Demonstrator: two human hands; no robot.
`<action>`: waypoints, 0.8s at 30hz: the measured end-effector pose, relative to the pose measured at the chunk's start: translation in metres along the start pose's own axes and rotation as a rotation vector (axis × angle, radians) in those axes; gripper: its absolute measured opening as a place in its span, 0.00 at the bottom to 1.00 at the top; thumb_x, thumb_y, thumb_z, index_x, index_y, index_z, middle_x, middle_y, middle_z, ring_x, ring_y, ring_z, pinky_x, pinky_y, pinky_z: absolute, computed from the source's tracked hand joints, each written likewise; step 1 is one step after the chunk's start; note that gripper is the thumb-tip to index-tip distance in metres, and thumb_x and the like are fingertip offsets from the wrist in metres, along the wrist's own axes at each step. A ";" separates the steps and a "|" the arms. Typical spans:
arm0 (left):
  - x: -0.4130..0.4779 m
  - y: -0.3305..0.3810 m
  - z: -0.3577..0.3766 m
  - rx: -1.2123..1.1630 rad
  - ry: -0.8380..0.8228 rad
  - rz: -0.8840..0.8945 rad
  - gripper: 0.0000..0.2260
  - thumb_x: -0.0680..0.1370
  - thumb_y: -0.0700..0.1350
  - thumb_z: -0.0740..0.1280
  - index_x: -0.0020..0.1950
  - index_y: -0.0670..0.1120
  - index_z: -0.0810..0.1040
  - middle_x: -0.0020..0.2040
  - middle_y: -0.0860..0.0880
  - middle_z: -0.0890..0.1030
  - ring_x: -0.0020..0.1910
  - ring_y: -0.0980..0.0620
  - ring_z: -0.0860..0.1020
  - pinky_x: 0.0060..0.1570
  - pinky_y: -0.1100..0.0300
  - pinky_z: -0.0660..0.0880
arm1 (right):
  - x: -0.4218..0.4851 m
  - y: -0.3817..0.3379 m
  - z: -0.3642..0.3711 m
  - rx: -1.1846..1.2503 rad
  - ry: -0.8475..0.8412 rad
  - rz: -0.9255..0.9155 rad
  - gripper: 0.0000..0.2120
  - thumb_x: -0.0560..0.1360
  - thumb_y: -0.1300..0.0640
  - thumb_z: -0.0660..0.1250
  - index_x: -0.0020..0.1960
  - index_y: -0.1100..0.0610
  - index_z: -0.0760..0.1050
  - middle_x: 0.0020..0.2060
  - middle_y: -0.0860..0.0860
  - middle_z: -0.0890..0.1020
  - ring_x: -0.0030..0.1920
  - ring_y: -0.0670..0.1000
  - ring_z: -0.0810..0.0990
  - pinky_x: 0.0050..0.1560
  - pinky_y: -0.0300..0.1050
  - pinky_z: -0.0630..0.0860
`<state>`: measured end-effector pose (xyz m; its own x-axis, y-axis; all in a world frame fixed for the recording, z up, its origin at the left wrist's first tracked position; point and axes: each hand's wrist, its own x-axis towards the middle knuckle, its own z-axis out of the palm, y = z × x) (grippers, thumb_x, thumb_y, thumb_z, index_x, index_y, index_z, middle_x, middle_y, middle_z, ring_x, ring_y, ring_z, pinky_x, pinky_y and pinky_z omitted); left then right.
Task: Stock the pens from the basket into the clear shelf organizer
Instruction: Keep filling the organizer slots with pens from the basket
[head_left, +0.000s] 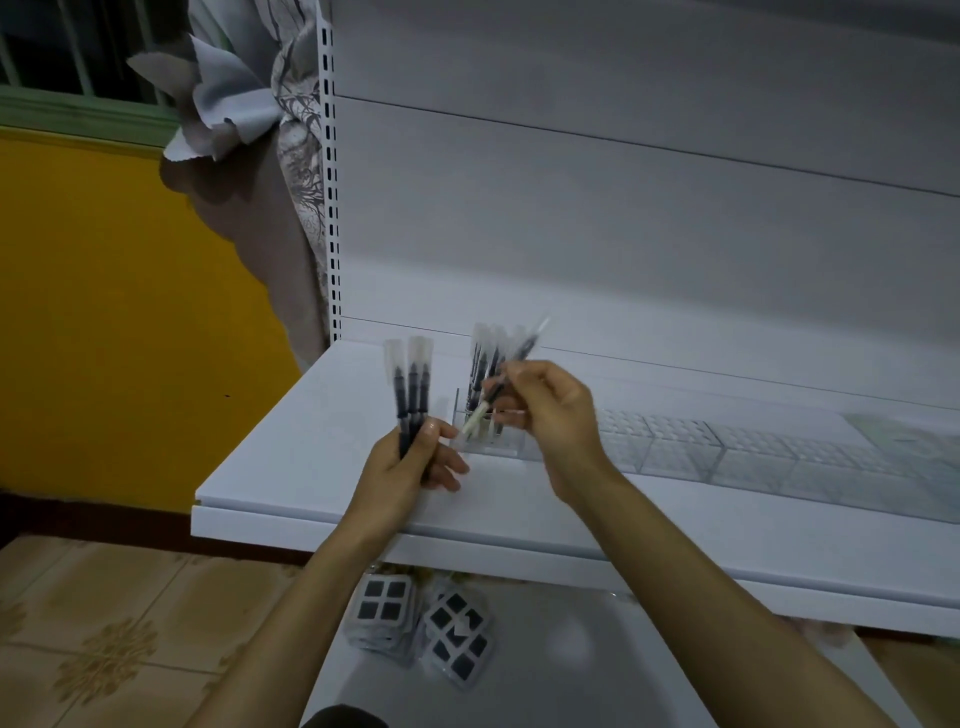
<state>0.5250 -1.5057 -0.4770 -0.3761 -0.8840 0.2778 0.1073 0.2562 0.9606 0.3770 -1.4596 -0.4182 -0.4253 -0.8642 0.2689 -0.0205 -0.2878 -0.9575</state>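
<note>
My left hand (410, 465) grips a small bunch of dark pens in clear sleeves (410, 387), held upright above the white shelf (291, 467). My right hand (545, 410) pinches one single wrapped pen (506, 374), tilted, its white lower end just over the clear shelf organizer (488, 434). Several wrapped pens (488, 358) stand upright in the organizer's left compartment, right behind the single pen. No basket is in view.
A row of clear textured bins (727, 447) runs along the shelf to the right of the organizer. Packs with dark squares (421, 623) lie on the lower shelf beneath my arms. A slotted white upright (328, 182) and a curtain (270, 208) stand at the left.
</note>
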 end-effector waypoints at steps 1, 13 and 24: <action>0.002 -0.002 0.000 -0.032 0.044 -0.009 0.13 0.82 0.49 0.55 0.49 0.46 0.78 0.39 0.49 0.84 0.38 0.54 0.82 0.42 0.63 0.77 | 0.005 -0.006 -0.004 0.023 0.056 -0.013 0.05 0.78 0.61 0.64 0.50 0.63 0.76 0.40 0.55 0.85 0.37 0.47 0.82 0.39 0.40 0.79; 0.011 -0.019 0.011 0.473 0.114 -0.072 0.12 0.80 0.59 0.55 0.50 0.54 0.73 0.47 0.51 0.81 0.49 0.50 0.78 0.47 0.58 0.67 | 0.034 0.011 -0.019 -0.659 0.169 -0.287 0.07 0.76 0.55 0.69 0.51 0.55 0.72 0.42 0.53 0.84 0.41 0.50 0.83 0.46 0.47 0.81; 0.013 -0.015 0.014 0.563 0.152 -0.087 0.16 0.81 0.57 0.56 0.50 0.47 0.75 0.41 0.53 0.76 0.43 0.52 0.74 0.45 0.58 0.67 | 0.036 0.020 -0.013 -0.909 0.109 -0.186 0.08 0.77 0.52 0.67 0.51 0.54 0.72 0.38 0.47 0.81 0.38 0.48 0.77 0.33 0.36 0.66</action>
<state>0.5051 -1.5158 -0.4877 -0.2209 -0.9465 0.2351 -0.4391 0.3118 0.8426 0.3497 -1.4916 -0.4291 -0.4256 -0.7799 0.4589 -0.7774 0.0555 -0.6266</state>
